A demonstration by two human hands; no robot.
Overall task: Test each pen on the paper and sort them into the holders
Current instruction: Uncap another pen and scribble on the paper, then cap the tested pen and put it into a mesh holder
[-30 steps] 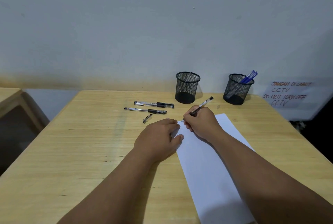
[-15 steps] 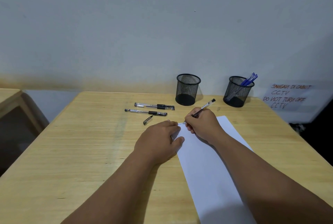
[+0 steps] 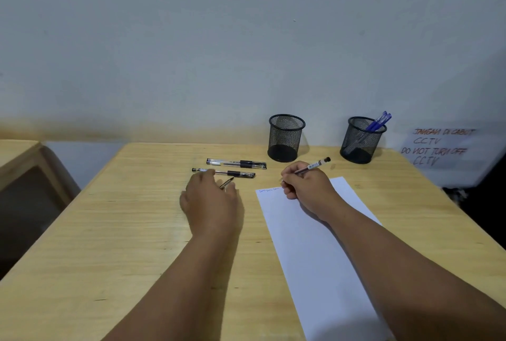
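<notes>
- My right hand (image 3: pixel 306 184) grips a pen (image 3: pixel 313 165), tip down at the paper's (image 3: pixel 315 244) top edge, beside some small writing (image 3: pixel 269 190).
- My left hand (image 3: pixel 210 198) sits at 9 o'clock from the paper, fingers loosely spread over a pen cap (image 3: pixel 226 183); I cannot tell whether it touches the cap.
- Two capped pens (image 3: pixel 236 163) lie side by side at 12 o'clock from that hand.
- An empty-looking holder (image 3: pixel 286 138) stands at 12 o'clock from the paper.
- A second holder (image 3: pixel 361 140), at 1 o'clock, has blue pens (image 3: pixel 379 122) in it.
- All rests on a table (image 3: pixel 123 231).
</notes>
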